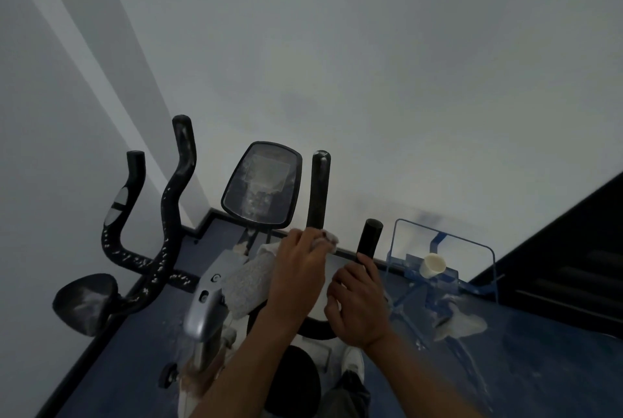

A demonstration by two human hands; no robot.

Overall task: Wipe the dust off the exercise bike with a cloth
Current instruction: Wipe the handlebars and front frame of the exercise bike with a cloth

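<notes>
Left hand (300,262) curled tight around crumpled grey cloth (251,277), pressed against dusty black-and-silver exercise bike (205,303) just below its oval console (262,184). Right hand (359,306) wrapped around short black upright handlebar (369,238) beside it.

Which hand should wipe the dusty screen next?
Probably the left hand: it already holds the cloth just below the screen, while the right hand grips a handlebar.
</notes>
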